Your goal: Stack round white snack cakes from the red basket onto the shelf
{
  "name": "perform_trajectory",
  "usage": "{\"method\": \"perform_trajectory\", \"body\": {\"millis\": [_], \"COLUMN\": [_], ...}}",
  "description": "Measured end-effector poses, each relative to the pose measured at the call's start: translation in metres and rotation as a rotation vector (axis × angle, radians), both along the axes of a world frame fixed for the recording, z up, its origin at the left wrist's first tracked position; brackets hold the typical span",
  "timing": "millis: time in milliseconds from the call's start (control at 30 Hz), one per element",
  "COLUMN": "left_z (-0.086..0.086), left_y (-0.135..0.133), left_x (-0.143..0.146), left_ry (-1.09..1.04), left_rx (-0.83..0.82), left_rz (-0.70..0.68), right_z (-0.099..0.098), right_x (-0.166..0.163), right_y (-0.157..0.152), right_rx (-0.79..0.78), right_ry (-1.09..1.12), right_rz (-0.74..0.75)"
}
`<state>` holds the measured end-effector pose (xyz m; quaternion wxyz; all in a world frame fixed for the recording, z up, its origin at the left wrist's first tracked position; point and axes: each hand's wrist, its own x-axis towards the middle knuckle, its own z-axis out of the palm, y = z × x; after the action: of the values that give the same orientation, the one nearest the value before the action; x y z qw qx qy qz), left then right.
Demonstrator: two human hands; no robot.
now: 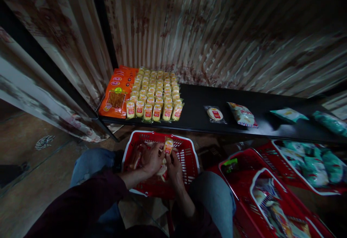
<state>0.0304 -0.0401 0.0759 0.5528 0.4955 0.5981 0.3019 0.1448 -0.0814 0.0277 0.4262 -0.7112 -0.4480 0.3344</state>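
Observation:
A small wrapped snack cake (168, 146) with a red-and-white label is held upright between my two hands, above the red basket (191, 158) with white rims. My left hand (154, 160) pinches its left side. From the lower right, my right hand (175, 165) grips the same cake with thumb and fingers. Inside the basket, partly hidden by my hands, lie more wrapped items (163, 173). Ahead on the black shelf, rows of the same yellow wrapped cakes (156, 95) stand packed closely, beside an orange snack bag (116, 93) at the left end.
Further right on the shelf (189, 97) lie a round wrapped pastry (215, 114), a white-and-red snack bag (242, 115) and two green-white packs (289, 115). More red baskets (241, 187) holding packaged goods stand at my right. A black upright post (48, 59) rises at left.

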Motion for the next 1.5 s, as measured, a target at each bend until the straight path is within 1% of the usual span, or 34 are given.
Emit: {"method": "perform_trajectory", "body": {"millis": [100,233,333,467,600,700,867,1033,1167,1333,1500], "left_z": [0.008,0.014,0.019,0.026,0.031,0.031,0.032,0.039,0.045,0.046,0.045], "left_y": [-0.002,-0.001,0.001,0.005,0.010,0.015,0.027,0.039,0.047,0.055,0.057], "left_x": [0.002,0.006,0.008,0.010,0.014,0.016,0.017,0.015,0.014,0.014,0.014], "left_ry": [0.078,0.096,0.092,0.065,0.068,0.082,0.094,0.090,0.119,0.142,0.209], "left_rx": [0.173,0.279,0.312,0.328,0.376,0.419,0.527,0.577,0.630,0.735,0.819], "left_rz": [-0.061,-0.089,-0.097,-0.101,-0.097,-0.084,-0.033,0.012,0.025,0.051,0.070], "right_z": [0.009,0.021,0.024,0.022,0.024,0.033,0.053,0.065,0.069,0.074,0.069], "right_x": [0.002,0.004,0.005,0.009,0.011,0.012,0.012,0.012,0.010,0.007,0.007], "right_y": [-0.001,0.002,0.005,0.009,0.017,0.025,0.041,0.058,0.071,0.087,0.097], "right_rx": [0.031,0.089,0.131,0.187,0.261,0.267,0.288,0.318,0.346,0.380,0.411], "right_ry": [-0.010,-0.049,-0.069,-0.116,-0.160,-0.163,-0.154,-0.201,-0.247,-0.284,-0.296], "right_rz": [-0.011,-0.024,-0.039,-0.063,-0.078,-0.063,-0.029,0.029,0.029,0.039,0.026]}}
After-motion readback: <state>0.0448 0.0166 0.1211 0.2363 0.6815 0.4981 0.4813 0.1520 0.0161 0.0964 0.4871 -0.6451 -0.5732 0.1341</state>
